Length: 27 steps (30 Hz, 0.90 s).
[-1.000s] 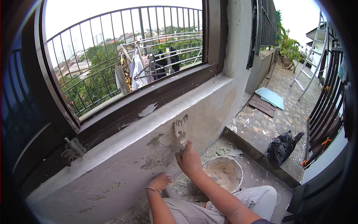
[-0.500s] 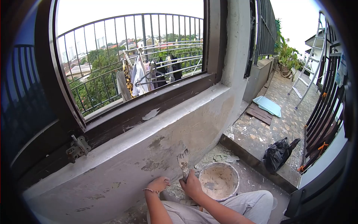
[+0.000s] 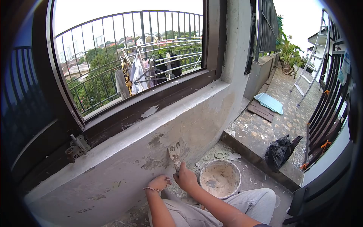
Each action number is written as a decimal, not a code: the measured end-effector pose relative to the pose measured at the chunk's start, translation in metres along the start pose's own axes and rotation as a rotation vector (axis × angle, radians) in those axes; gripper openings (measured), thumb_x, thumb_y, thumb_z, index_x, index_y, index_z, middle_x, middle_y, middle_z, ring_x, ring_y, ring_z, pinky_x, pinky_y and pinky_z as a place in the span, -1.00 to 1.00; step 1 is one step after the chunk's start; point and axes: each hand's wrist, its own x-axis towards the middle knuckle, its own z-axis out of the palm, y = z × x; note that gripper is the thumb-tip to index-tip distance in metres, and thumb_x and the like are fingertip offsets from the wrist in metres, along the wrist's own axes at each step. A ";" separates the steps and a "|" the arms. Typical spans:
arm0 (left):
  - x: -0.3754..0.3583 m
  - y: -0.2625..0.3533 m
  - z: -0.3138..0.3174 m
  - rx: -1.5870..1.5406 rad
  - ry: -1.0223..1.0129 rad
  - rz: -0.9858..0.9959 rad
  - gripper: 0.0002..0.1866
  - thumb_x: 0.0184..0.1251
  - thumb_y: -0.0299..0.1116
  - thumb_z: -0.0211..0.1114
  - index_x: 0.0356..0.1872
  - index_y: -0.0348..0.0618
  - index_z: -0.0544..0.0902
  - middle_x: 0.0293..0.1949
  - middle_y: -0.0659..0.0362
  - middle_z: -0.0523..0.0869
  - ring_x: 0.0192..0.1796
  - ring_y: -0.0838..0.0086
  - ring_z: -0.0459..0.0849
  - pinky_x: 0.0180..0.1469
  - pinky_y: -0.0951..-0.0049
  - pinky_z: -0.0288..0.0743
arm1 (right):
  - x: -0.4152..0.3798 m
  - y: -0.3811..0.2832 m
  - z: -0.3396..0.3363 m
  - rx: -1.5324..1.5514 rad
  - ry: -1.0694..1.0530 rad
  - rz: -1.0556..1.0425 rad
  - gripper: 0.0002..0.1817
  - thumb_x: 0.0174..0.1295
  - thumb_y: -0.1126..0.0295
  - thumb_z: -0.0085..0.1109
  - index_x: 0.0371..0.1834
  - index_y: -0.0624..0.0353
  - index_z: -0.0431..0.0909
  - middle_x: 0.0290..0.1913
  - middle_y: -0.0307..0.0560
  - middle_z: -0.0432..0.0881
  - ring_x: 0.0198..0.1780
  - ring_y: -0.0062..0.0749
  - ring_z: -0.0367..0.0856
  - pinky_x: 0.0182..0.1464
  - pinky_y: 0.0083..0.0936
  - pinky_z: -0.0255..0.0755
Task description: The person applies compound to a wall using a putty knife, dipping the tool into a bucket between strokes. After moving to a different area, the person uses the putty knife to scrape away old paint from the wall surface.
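My right hand (image 3: 186, 176) is wrapped round the handle of a paint-crusted brush (image 3: 175, 154), whose bristles point up against or close to the patchy low wall (image 3: 124, 170). My left hand (image 3: 160, 182), with a bracelet at the wrist, is beside the wall's lower part, its fingers curled; whether anything small is between them cannot be made out. Right of my right hand stands a round bucket (image 3: 220, 178) with pale, pasty residue inside. Dark, flaked patches mark the wall around the brush.
Paint flakes (image 3: 223, 151) lie by the wall's foot. A black plastic bag (image 3: 280, 152) sits on the raised step, with a light blue sheet (image 3: 269, 103) farther back. A ladder (image 3: 310, 64) stands at the upper right. Above the wall is a window frame (image 3: 151, 96) with a metal latch (image 3: 77, 148).
My right hand and the brush have moved left and slightly up along the wall, away from the bucket. My left hand is nearly where it was. The whole view has shifted slightly.
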 end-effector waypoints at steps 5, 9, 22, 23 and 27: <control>-0.014 0.012 -0.004 -0.053 -0.035 -0.056 -0.63 0.48 -0.42 -0.02 0.23 -0.34 0.45 -0.01 0.08 0.73 -0.08 0.45 0.67 0.02 0.46 0.51 | -0.044 0.051 0.022 0.026 0.014 0.027 -0.46 0.17 0.31 0.17 0.07 0.37 0.15 -0.39 0.36 0.60 -0.34 0.30 0.62 -0.33 0.04 0.49; -0.024 0.027 -0.007 0.034 -0.040 -0.031 -0.59 0.47 -0.42 -0.03 0.26 -0.40 0.39 -0.01 0.02 0.72 -0.03 0.38 0.70 0.03 0.44 0.52 | -0.043 0.041 0.007 0.114 0.142 0.089 -0.47 0.19 0.29 0.16 0.06 0.38 0.15 -0.39 0.39 0.59 -0.34 0.34 0.61 -0.34 0.06 0.48; -0.018 0.021 -0.006 -0.037 -0.024 -0.048 -0.63 0.46 -0.43 0.00 0.21 -0.33 0.47 -0.05 0.05 0.74 -0.11 0.43 0.67 -0.04 0.45 0.54 | 0.033 -0.021 -0.032 0.044 0.189 -0.059 -0.20 0.16 0.27 0.16 0.23 0.70 -0.01 -0.40 0.43 0.57 -0.36 0.34 0.59 -0.30 0.02 0.48; -0.022 0.025 -0.005 -0.032 -0.015 -0.058 -0.64 0.46 -0.44 0.00 0.21 -0.32 0.47 -0.04 0.04 0.73 -0.10 0.43 0.67 -0.04 0.45 0.54 | 0.028 -0.017 -0.027 0.036 0.151 -0.045 -0.19 0.17 0.26 0.17 0.24 0.70 -0.02 -0.39 0.43 0.58 -0.35 0.33 0.60 -0.30 0.01 0.48; -0.022 0.021 -0.004 -0.086 -0.027 -0.041 -0.64 0.47 -0.45 -0.02 0.22 -0.33 0.46 -0.04 0.05 0.73 -0.09 0.45 0.66 -0.03 0.47 0.54 | 0.000 0.007 0.000 0.017 0.010 -0.009 -0.16 0.18 0.23 0.19 0.26 0.69 -0.03 -0.35 0.45 0.58 -0.33 0.31 0.61 -0.28 -0.01 0.50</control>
